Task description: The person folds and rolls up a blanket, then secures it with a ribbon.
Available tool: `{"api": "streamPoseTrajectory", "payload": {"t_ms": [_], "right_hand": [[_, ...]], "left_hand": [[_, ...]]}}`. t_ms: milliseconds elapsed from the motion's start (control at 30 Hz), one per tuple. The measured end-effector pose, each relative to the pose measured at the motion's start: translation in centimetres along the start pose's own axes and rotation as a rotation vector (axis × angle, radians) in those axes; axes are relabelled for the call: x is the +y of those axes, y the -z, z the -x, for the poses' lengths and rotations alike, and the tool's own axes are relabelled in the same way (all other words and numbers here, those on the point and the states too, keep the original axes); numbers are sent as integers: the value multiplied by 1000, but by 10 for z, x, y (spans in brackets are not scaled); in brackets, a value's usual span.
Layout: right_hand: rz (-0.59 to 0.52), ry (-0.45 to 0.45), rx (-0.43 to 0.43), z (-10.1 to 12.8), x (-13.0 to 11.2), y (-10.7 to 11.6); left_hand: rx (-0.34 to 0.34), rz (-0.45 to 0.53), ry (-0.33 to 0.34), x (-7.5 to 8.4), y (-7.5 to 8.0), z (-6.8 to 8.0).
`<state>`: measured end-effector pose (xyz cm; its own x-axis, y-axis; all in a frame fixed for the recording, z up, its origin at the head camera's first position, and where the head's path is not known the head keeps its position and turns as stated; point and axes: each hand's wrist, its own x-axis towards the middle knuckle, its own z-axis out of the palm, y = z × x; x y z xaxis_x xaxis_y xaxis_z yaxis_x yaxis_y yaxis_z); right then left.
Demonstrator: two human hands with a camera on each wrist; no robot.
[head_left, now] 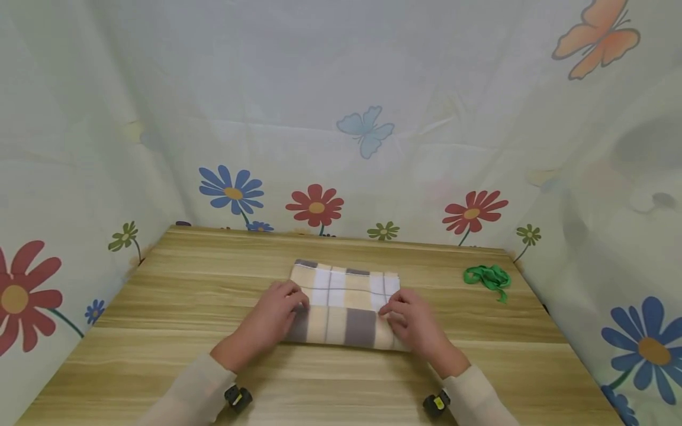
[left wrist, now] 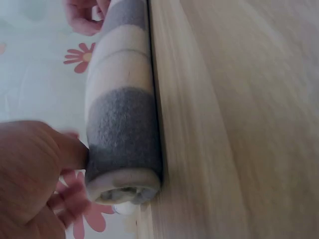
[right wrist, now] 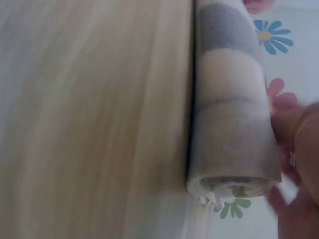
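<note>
A plaid blanket [head_left: 343, 290] in cream, white and grey lies on the table, its near part wound into a thick roll [head_left: 359, 328]. At the left end of the roll, my left hand [head_left: 274, 313] grips the cloth with curled fingers. My right hand [head_left: 415, 322] holds the opposite end in much the same way. In the left wrist view a thumb [left wrist: 75, 149] touches the grey end of the roll [left wrist: 124, 129]. The right wrist view shows the roll's layered end [right wrist: 234, 186], with the blurred right hand [right wrist: 299, 159] beside it.
A bunched green ribbon [head_left: 487, 278] lies at the back right of the wooden table [head_left: 176, 296]. Light curtains [head_left: 298, 77] printed with flowers and butterflies hang behind the table and along both sides.
</note>
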<state>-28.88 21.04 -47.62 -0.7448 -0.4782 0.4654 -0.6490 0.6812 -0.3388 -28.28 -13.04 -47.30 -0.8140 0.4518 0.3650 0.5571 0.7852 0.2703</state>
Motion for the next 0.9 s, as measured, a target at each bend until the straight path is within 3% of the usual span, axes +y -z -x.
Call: {"api": "streamPoseTrajectory", "payload": {"t_ms": [100, 200, 367, 567, 700, 900], "right_hand": [[30, 224, -4, 0, -1, -1], [-24, 224, -98, 0, -2, 2], [-23, 87, -265, 2, -1, 7], [-7, 41, -341, 2, 3, 5], [-114, -40, -337, 5, 7, 8], [-390, -150, -333, 12, 16, 14]], "left_hand": [[-3, -40, -188, 2, 1, 1], [-72, -47, -228, 3, 4, 4], [-230, -11, -157, -1, 7, 6], [-278, 22, -99, -6, 4, 7], [-292, 116, -42, -10, 6, 10], [-322, 367, 135, -22, 12, 19]]}}
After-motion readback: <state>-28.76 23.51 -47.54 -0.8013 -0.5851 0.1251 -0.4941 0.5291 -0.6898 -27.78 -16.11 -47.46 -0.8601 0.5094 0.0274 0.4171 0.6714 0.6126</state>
